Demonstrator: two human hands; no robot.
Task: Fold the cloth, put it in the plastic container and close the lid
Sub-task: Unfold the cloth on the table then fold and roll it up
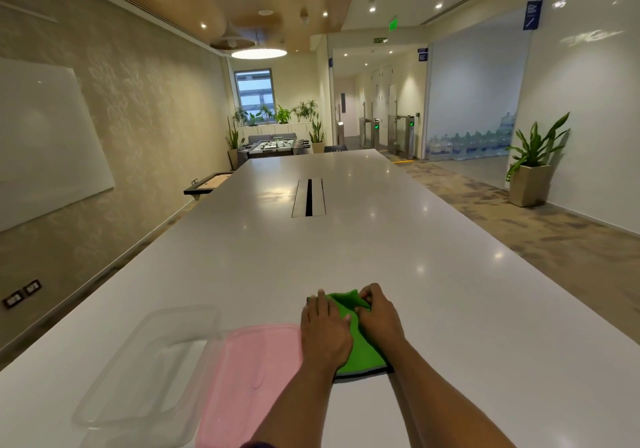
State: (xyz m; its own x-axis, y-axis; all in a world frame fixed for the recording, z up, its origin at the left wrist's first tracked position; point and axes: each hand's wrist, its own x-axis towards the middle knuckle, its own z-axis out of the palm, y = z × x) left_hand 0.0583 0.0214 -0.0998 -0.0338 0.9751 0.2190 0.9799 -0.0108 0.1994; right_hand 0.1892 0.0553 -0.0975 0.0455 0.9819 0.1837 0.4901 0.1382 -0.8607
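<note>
A green cloth with a dark edge lies folded on the white table, near its front edge. My left hand rests flat on the cloth's left part, fingers spread. My right hand pinches a raised fold at the cloth's far end. Left of the cloth lies a pink lid, flat on the table. Further left stands the clear plastic container, open, with nothing visible inside.
A cable slot is set into the middle of the table. The table's left edge runs beside a wall with a whiteboard. A potted plant stands on the carpet at the right.
</note>
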